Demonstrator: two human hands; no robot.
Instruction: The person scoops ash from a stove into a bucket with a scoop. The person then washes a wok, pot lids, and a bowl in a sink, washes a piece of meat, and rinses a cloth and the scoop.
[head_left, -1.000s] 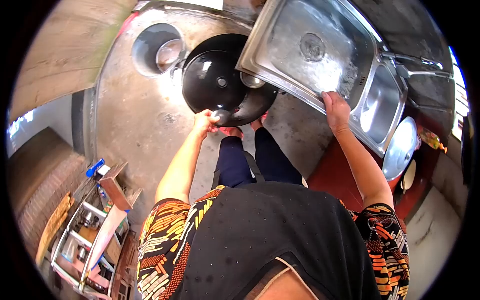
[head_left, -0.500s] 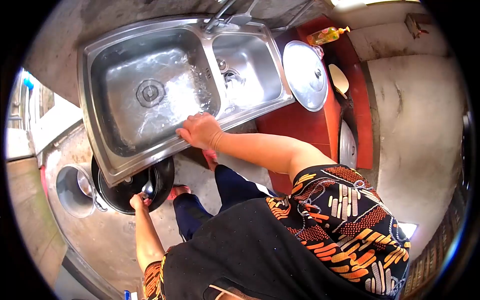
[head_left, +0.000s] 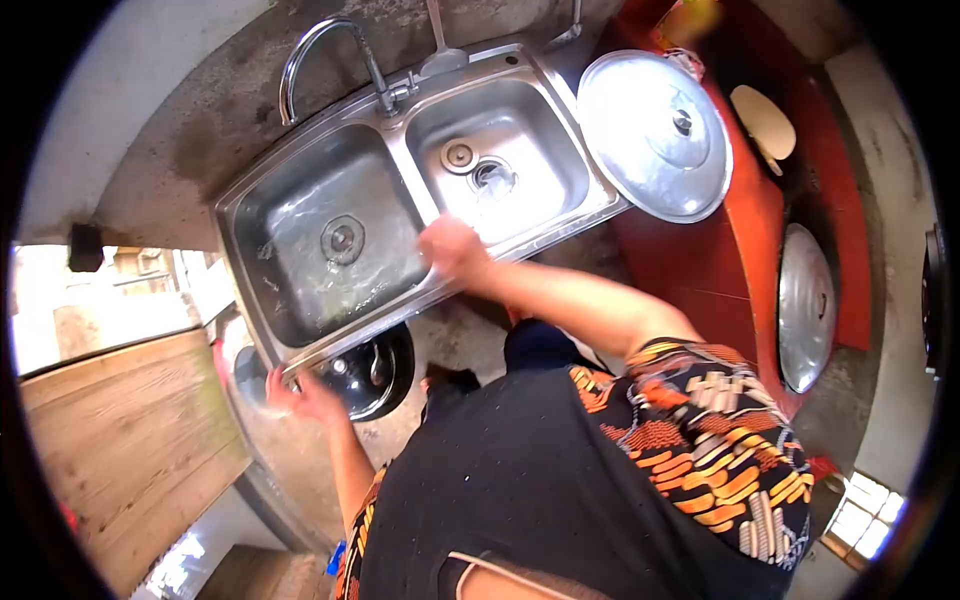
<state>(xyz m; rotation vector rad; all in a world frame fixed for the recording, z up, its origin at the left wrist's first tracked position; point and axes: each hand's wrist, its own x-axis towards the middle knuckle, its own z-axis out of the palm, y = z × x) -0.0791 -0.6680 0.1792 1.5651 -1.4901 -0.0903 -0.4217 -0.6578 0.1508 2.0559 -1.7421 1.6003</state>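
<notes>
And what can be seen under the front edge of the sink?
Part of a black pan is visible. The sink hides the rest of it, and whatever stands deeper underneath.

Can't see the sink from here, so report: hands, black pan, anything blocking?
Left hand by the sink's front left corner; right hand at the divider's front end. Both blurred, grip unclear. Black pan below, partly hidden by the sink.

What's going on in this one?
A person is at a double steel sink. The right hand is at or over its front edge, between the two basins, and the left hand is at its left front corner; both are blurred, so any grip is unclear. A black pan sits below the sink, and a round metal lid is to its right.
</notes>
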